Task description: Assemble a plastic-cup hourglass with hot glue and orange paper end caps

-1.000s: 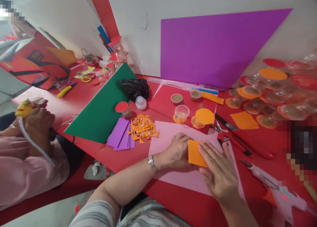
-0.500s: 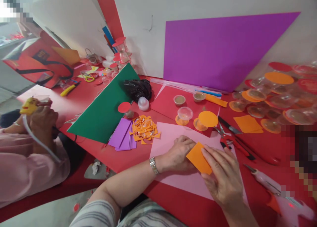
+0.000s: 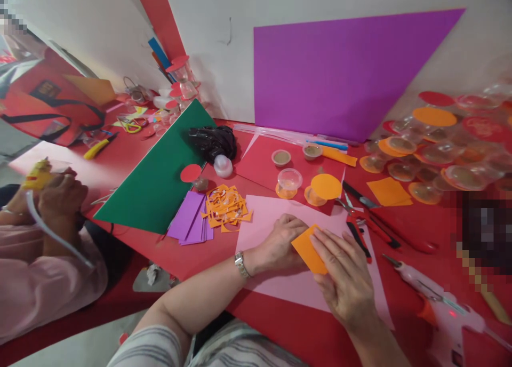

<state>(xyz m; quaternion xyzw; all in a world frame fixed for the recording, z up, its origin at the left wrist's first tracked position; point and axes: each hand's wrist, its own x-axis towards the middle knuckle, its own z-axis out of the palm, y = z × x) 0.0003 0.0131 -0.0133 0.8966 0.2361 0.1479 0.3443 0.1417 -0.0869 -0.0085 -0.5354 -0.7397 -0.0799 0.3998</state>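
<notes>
An orange paper square [image 3: 304, 250] is tilted above the pink sheet [image 3: 256, 217]. My right hand [image 3: 347, 273] grips it, fingers laid along its top and the thumb at its lower edge. My left hand [image 3: 285, 240], with a watch at the wrist, is curled at the square's left side. Its fingertips go behind the paper, so what they hold is hidden. Beyond my hands stand a clear cup [image 3: 289, 179] on an orange disc and another piece topped by an orange disc [image 3: 326, 186].
Orange scraps [image 3: 227, 207] and purple paper strips [image 3: 190, 220] lie left. A green board [image 3: 152, 180] slants between me and a co-worker's hand [image 3: 62, 196] near a yellow glue gun [image 3: 38, 175]. Pliers [image 3: 362, 223], a pink glue gun [image 3: 436, 295] and stacked cups [image 3: 440, 153] are right.
The whole view has shifted, so things appear farther left. Both my hands keep nearly the same pose at the orange paper square.
</notes>
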